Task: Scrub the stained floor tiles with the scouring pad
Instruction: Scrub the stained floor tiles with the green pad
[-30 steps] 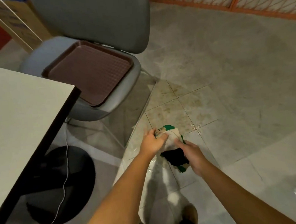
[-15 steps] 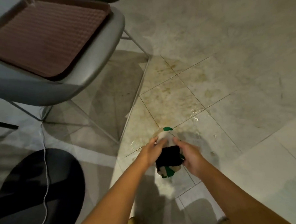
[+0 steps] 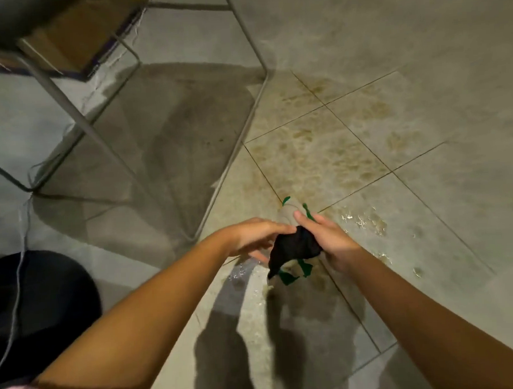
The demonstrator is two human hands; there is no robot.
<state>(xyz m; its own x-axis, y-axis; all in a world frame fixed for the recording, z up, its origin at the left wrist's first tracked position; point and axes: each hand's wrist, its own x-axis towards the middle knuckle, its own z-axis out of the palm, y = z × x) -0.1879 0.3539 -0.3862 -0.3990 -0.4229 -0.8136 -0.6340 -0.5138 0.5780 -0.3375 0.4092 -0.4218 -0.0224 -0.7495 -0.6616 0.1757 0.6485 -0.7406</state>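
Grey-beige floor tiles (image 3: 321, 158) fill the frame, blotched with brown-yellow stains around the grout lines in the upper right of centre, and wet with glinting droplets just right of the hands. Thin metal chair legs (image 3: 240, 129) cross the upper left and centre, throwing a broad shadow on the tiles, with a brown cardboard box (image 3: 74, 34) behind them at the top left. A black round base (image 3: 44, 312) sits at the lower left edge, a pale cable (image 3: 19, 281) trailing across it. Two bare forearms reach in from the bottom toward the middle. The right hand (image 3: 326, 241) is closed around the scouring pad (image 3: 293, 246), a dark crumpled wad with green scraps hanging below and sticking up above, held above the wet tile in the centre of the frame. The left hand (image 3: 251, 236) is half open, fingers stretched toward the pad with their tips touching it.
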